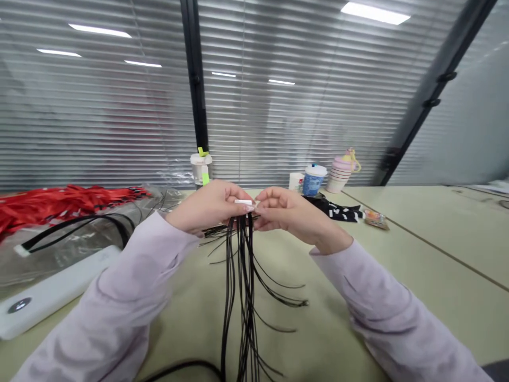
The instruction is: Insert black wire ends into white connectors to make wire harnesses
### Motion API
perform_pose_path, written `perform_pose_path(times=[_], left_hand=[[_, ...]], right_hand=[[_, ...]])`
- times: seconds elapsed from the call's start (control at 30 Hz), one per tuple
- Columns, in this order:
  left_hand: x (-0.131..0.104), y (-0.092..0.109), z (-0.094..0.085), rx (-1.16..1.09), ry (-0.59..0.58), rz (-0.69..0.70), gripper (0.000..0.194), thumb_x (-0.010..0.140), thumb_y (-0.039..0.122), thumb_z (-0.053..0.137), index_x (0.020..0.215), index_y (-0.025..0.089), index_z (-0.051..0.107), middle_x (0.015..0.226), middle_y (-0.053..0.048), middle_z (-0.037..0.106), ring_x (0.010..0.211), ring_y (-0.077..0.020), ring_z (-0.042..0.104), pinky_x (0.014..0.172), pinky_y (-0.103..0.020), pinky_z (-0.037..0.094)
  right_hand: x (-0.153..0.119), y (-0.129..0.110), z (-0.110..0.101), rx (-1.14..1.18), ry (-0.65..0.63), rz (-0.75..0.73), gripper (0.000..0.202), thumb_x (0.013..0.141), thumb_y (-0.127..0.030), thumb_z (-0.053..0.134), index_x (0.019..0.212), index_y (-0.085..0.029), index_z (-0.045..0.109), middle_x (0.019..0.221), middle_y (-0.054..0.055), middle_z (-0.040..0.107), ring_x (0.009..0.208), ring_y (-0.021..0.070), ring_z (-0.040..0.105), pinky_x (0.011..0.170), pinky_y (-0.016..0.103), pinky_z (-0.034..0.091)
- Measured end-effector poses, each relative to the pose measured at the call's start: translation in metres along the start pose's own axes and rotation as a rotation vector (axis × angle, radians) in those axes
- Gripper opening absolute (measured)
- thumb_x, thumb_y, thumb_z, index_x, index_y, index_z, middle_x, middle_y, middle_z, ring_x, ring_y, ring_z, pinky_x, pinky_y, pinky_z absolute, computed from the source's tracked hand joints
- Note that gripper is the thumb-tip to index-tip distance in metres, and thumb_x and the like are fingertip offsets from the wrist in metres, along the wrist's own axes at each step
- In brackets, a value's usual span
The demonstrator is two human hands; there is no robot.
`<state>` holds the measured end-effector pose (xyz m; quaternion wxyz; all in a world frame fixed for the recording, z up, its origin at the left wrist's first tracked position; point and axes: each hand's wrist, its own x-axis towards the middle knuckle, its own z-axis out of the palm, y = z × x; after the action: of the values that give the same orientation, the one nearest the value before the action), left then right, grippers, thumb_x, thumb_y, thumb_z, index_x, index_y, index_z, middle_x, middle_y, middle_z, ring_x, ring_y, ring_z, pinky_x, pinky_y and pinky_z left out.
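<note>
The small white rectangular plastic connector point(243, 202) is up in front of you above the pale green counter point(310, 339), pinched between the thumb and fingers of your left hand point(210, 204). It offers little to hold, so a loose or off-centre pinch could let it twist or slip. Your right hand point(296, 215) is just beside it, thumb and fingertips drawn close together; you cannot tell from here whether they grip a wire end. Your fingers hide much of the connector, so a wire could be misaligned or only partly seated without showing.

Below your fingertips hang the long, thin black wires point(250, 265), crossing one another, with several loose ends curving off to your right. Because they overlap, you could pick the wrong one, or tug a neighbour and strain its joint. A sleeve sweeping inward could also snag those loose ends.

To your left, the flat black cable with a white end point(75, 223) arches near the clear plastic bag point(87, 236) and the long white device point(63, 286); a wide elbow could catch it. At the back, the blue patterned cup with a white lid point(313, 180) could tip if something drags against it
</note>
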<state>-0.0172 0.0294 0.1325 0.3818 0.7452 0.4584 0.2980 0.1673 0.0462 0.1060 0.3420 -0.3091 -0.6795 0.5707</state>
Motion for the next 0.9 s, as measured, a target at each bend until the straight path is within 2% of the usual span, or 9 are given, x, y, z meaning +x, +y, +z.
perform_pose_path(times=[0.2, 0.4, 0.57, 0.73, 0.9], left_hand=[[0.004, -0.008, -0.004, 0.042, 0.064, 0.065, 0.017, 0.074, 0.029, 0.059, 0.083, 0.015, 0.063, 0.062, 0.001, 0.058, 0.055, -0.0072, 0.051, 0.051, -0.018, 0.04], [0.002, -0.008, -0.006, 0.029, 0.094, 0.067, 0.017, 0.076, 0.031, 0.059, 0.08, 0.015, 0.061, 0.06, 0.001, 0.059, 0.052, -0.0074, 0.052, 0.05, -0.019, 0.043], [0.001, -0.009, -0.007, -0.27, -0.004, -0.003, 0.017, 0.079, 0.03, 0.058, 0.073, 0.013, 0.057, 0.063, 0.001, 0.06, 0.051, -0.0049, 0.053, 0.05, -0.017, 0.045], [0.004, -0.016, -0.005, -0.544, -0.035, -0.037, 0.011, 0.077, 0.021, 0.062, 0.078, 0.012, 0.057, 0.066, -0.001, 0.063, 0.054, -0.007, 0.059, 0.051, -0.018, 0.049], [0.012, -0.026, -0.002, -0.759, -0.004, -0.057, 0.005, 0.079, 0.012, 0.057, 0.084, 0.012, 0.058, 0.07, -0.003, 0.066, 0.058, -0.0098, 0.064, 0.057, -0.021, 0.054]], right_hand=[[0.004, 0.016, 0.01, -0.03, -0.068, 0.007, 0.021, 0.071, -0.018, 0.066, 0.084, -0.017, 0.049, 0.072, -0.004, 0.057, 0.066, 0.0056, 0.056, 0.066, 0.022, 0.048], [0.006, 0.018, 0.011, -0.01, -0.018, -0.03, 0.02, 0.074, -0.024, 0.064, 0.081, -0.018, 0.046, 0.059, -0.008, 0.05, 0.056, 0.0038, 0.05, 0.057, 0.019, 0.044], [0.005, 0.017, 0.007, 0.014, -0.049, -0.069, 0.017, 0.079, -0.027, 0.058, 0.084, -0.02, 0.044, 0.06, -0.008, 0.051, 0.053, 0.0046, 0.051, 0.054, 0.02, 0.043], [0.006, 0.018, 0.003, -0.037, -0.106, -0.086, 0.017, 0.081, -0.028, 0.055, 0.089, -0.021, 0.041, 0.062, -0.008, 0.051, 0.054, 0.0055, 0.053, 0.055, 0.021, 0.045], [0.009, 0.025, -0.004, -0.243, -0.197, -0.045, 0.023, 0.071, -0.016, 0.057, 0.091, -0.02, 0.048, 0.07, -0.005, 0.055, 0.057, 0.0078, 0.054, 0.056, 0.024, 0.047]])
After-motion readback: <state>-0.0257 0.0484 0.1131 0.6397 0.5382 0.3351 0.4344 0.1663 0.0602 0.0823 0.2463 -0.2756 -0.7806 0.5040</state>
